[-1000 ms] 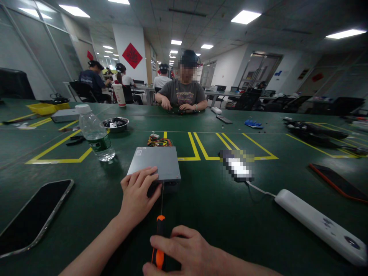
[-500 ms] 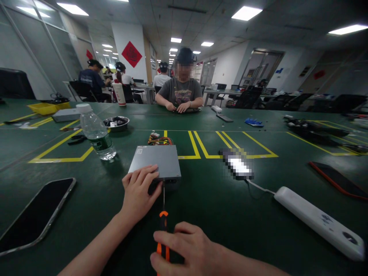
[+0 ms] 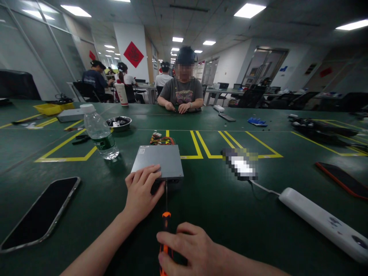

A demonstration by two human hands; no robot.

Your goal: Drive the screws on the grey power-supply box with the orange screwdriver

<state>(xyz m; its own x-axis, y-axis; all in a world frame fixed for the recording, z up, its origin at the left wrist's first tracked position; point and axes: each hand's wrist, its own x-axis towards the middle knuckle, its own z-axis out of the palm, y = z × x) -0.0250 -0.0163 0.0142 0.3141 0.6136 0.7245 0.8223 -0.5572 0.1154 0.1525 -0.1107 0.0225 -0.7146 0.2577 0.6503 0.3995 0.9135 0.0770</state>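
A grey metal computer power supply unit (image 3: 169, 163) lies flat on the green table, its bundle of coloured cables (image 3: 162, 139) at the far side. My left hand (image 3: 145, 188) grips its near left corner, fingers over the top and thumb against the front face. In my right hand (image 3: 189, 245) is an orange and black screwdriver (image 3: 166, 220), held by its handle. The thin shaft points away from me and reaches the front face of the unit; its tip is hidden there.
Left of the unit stand a water bottle (image 3: 100, 134) and a metal bowl (image 3: 119, 123) with dark small parts. A large phone (image 3: 40, 214) lies at the left. On the right are a lit, blurred phone (image 3: 240, 165) with a cable and a white power strip (image 3: 319, 222). A person (image 3: 181, 92) sits opposite.
The whole scene sits slightly further right in the picture, as my head has turned a little left. Both hands keep their grips, with the screwdriver still against the unit.
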